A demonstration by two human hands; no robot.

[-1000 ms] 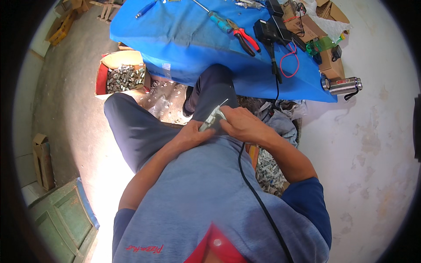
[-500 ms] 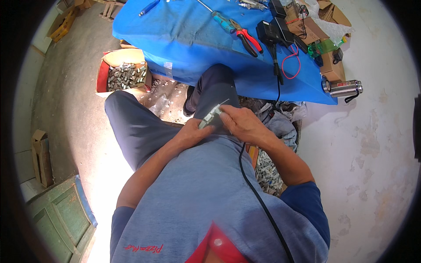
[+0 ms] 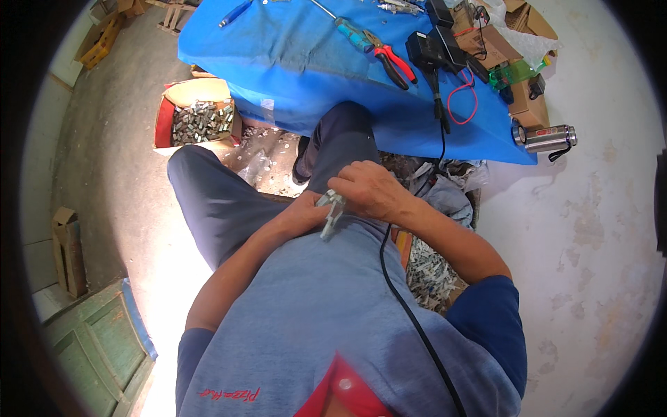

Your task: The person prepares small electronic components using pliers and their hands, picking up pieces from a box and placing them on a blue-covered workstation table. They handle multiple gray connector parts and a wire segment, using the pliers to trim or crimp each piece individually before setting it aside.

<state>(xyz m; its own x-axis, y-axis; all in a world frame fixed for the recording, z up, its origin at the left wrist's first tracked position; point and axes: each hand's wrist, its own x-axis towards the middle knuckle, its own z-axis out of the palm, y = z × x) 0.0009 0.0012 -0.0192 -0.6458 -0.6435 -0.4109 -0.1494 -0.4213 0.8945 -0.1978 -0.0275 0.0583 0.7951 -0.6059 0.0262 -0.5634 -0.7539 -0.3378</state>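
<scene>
Over my lap, my left hand (image 3: 304,213) is closed around a small, long, pale grey-white part (image 3: 333,213) with an uneven, jointed outline. One end of it sticks out toward my shirt. Against its upper right side is my right hand (image 3: 372,189), fingers curled in and pressed on it. My fingers cover part of the piece, so its exact kind cannot be made out.
The blue-covered table (image 3: 278,62) ahead carries a screwdriver (image 3: 354,35), red-and-black pliers (image 3: 394,66) and black adapters (image 3: 425,52). A steel flask (image 3: 549,140) lies at right. A carton (image 3: 163,132) holds metal pieces. Scrap (image 3: 427,274) sits beside my right thigh. A black cable (image 3: 410,313) crosses my shirt.
The pale part has turned, its free end now pointing down toward my shirt rather than up and away. My right hand has rolled over and its fingers have curled in.
</scene>
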